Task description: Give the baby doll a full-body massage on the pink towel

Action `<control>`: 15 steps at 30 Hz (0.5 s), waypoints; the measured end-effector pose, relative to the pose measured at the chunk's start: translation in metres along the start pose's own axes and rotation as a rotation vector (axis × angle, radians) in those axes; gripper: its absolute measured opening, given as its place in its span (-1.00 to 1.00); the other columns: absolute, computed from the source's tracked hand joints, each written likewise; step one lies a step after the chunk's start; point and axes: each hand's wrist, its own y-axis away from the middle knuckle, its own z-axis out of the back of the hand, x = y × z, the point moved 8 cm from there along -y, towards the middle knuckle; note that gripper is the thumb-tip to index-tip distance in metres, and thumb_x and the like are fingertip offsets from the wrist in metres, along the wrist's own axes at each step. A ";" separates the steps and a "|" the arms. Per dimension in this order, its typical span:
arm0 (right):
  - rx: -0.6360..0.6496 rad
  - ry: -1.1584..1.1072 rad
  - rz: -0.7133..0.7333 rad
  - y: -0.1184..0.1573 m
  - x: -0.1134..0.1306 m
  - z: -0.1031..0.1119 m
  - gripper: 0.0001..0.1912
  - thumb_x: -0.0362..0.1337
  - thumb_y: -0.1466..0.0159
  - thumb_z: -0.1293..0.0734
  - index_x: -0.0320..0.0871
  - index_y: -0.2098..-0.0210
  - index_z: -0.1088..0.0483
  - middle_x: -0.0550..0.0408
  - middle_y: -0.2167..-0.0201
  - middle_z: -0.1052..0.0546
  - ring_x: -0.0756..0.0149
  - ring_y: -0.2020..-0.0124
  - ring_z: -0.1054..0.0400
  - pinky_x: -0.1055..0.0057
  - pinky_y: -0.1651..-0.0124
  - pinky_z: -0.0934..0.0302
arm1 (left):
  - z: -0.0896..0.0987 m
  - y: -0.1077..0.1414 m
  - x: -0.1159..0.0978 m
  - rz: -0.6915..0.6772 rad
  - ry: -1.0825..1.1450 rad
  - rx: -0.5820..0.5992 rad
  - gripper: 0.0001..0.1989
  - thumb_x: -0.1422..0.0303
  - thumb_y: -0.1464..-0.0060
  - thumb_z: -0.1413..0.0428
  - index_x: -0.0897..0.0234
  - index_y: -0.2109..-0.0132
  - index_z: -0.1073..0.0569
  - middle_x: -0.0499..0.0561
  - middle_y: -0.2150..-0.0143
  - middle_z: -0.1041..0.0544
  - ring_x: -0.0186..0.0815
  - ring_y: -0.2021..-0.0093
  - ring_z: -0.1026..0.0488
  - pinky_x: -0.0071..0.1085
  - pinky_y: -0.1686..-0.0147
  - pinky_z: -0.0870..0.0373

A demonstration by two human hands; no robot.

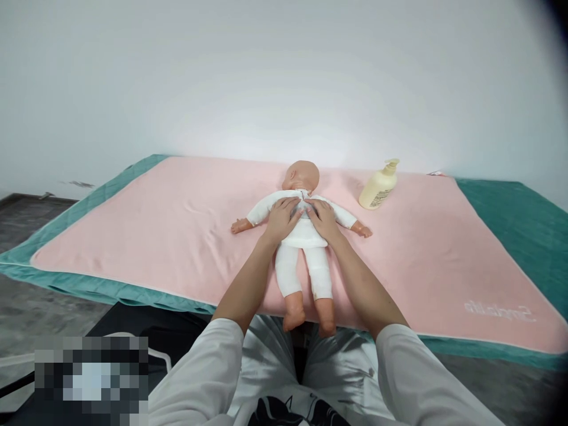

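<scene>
A baby doll (304,236) in a white top and white leggings lies face down on a pink blanket (177,225). Its head points to the wall, its arms spread sideways, and its bare feet reach past the near edge. My left hand (283,216) rests flat on the left of the doll's upper back, fingers stretched out. On the right side of the back lies my right hand (322,218), also flat and open. The two thumbs point inward and sit close together. Neither hand grips anything.
A cream pump bottle (378,186) leans to the right of the doll on the blanket. Teal quilted cloth (510,219) shows under the blanket's edges. A pale wall (284,77) stands behind. Lower left are a black surface (146,322) and a blurred-out patch (91,381).
</scene>
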 end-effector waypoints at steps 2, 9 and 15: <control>-0.027 -0.005 0.022 0.002 0.001 0.001 -0.60 -0.07 -0.41 -0.11 -0.08 -0.07 -0.39 -0.05 -0.06 -0.52 0.05 -0.13 -0.34 -0.03 -0.24 -0.14 | 0.002 0.002 -0.001 -0.012 0.028 -0.018 -0.55 0.13 -0.32 0.10 0.30 -0.15 -0.43 0.12 -0.18 -0.47 -0.10 -0.20 -0.34 -0.07 -0.23 -0.24; -0.198 -0.040 0.049 0.024 0.007 0.019 -0.60 -0.05 -0.40 -0.12 -0.06 -0.09 -0.38 -0.07 -0.12 -0.45 0.10 -0.19 -0.27 0.00 -0.28 -0.12 | 0.026 0.024 -0.018 -0.089 0.166 -0.176 -0.58 0.15 -0.35 0.16 0.27 -0.06 -0.47 0.16 -0.09 -0.52 -0.18 -0.13 -0.39 -0.10 -0.17 -0.29; -0.329 -0.108 0.056 0.045 0.022 0.034 -0.64 -0.07 -0.39 -0.15 -0.05 0.01 -0.46 -0.07 -0.03 -0.46 0.11 -0.12 -0.30 0.02 -0.25 -0.17 | 0.034 0.039 -0.037 -0.198 0.217 -0.192 -0.61 0.17 -0.34 0.14 0.21 0.11 -0.55 0.10 0.05 -0.58 -0.20 -0.03 -0.42 -0.08 -0.09 -0.33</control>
